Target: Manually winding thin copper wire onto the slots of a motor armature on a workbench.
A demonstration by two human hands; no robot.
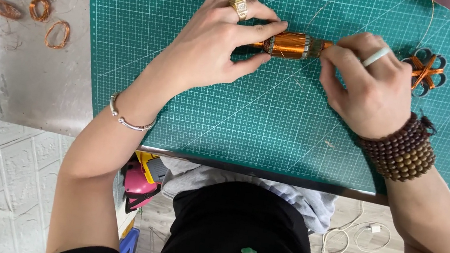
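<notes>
Copper-wound rotor (292, 45): shiny orange coil, gripped by both hands.

A metal table (25, 86) carries a green cutting mat (272, 121) and copper wire loops (42, 8).

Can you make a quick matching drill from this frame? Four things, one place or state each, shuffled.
Things:
1. copper-wound armature
2. loose copper wire coils
3. bead bracelets
4. silver bangle

Place or state:
A. on the right wrist
B. on the metal sheet, left of the green cutting mat
C. on the left wrist
D. held between the left hand and the right hand, over the mat

Pairs: 1-D, 2-B, 3-A, 4-C
</notes>
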